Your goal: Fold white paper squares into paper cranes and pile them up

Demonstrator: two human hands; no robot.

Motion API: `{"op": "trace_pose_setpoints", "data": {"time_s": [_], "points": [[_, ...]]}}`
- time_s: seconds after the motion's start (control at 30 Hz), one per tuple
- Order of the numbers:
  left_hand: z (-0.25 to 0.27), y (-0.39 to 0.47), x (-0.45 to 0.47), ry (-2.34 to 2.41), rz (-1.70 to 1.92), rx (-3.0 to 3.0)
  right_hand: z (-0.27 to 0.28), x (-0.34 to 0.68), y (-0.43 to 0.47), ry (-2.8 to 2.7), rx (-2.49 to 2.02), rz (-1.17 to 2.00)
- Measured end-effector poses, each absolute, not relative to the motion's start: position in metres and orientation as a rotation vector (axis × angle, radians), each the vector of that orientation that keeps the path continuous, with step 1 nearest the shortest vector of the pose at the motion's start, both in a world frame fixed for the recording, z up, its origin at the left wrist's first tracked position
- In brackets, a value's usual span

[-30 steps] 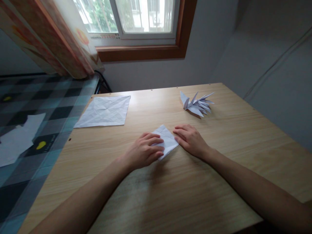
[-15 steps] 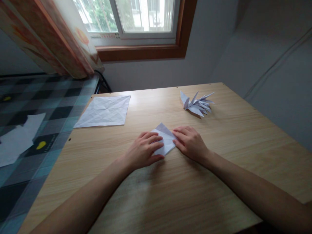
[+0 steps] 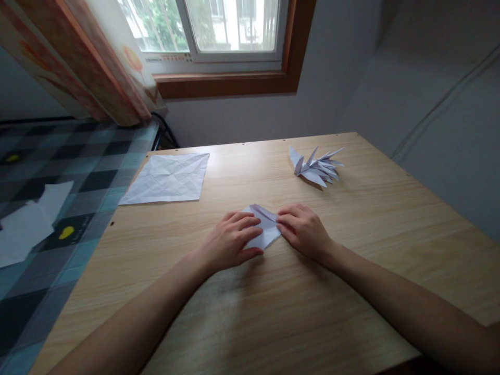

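Observation:
A small folded sheet of paper (image 3: 267,233) lies on the wooden table between my hands, a flap at its far edge partly lifted. My left hand (image 3: 231,239) rests on its left side with fingers spread, pressing it down and covering that part. At the paper's right corner, my right hand (image 3: 303,227) has its thumb and fingers closed together on the edge of the flap. Farther back stands a cluster of pointed folded paper pieces (image 3: 317,167). Toward the left of the table lies a flat, creased square paper sheet (image 3: 167,178).
The wooden table (image 3: 250,317) has small dark holes along its edges. To the left is a checked cloth surface (image 3: 97,179) with white paper scraps (image 3: 27,232) on it. A window (image 3: 234,31) and a patterned curtain (image 3: 113,78) are beyond.
The top corner of the folded paper has turned in toward me, so the far outline is now blunt. My right fingers have shifted slightly along its edge; my left hand stays put.

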State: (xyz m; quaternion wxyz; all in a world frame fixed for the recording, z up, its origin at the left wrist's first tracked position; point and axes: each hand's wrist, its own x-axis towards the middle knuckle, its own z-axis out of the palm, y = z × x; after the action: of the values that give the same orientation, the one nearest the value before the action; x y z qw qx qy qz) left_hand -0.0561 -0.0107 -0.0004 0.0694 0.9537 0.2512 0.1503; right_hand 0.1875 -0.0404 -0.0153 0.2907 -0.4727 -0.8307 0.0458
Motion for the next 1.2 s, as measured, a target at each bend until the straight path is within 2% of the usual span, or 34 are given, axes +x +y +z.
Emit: {"op": "trace_pose_setpoints", "data": {"time_s": [0.23, 0.33, 0.53, 0.83, 0.93, 1.2], "points": [[-0.002, -0.010, -0.056, 0.747, 0.444, 2.849, -0.015, 0.186, -0.035, -2.140, -1.417, 0.232], [-0.002, -0.010, -0.057, 0.741, 0.439, 2.848, -0.012, 0.185, -0.035, -2.100, -1.398, 0.304], [-0.005, -0.011, -0.057, 0.790, 0.527, 2.812, -0.009, 0.183, -0.038, -1.841, -1.386, 0.650], [-0.007, -0.011, -0.060, 0.820, 0.569, 2.738, -0.015, 0.182, -0.041, -1.687, -1.220, 0.808], [-0.007, -0.010, -0.061, 0.790, 0.566, 2.735, -0.013, 0.183, -0.044, -1.805, -1.056, 0.746], [-0.001, -0.011, -0.059, 0.740, 0.544, 2.763, -0.014, 0.177, -0.048, -2.203, -0.550, 0.326]]}}
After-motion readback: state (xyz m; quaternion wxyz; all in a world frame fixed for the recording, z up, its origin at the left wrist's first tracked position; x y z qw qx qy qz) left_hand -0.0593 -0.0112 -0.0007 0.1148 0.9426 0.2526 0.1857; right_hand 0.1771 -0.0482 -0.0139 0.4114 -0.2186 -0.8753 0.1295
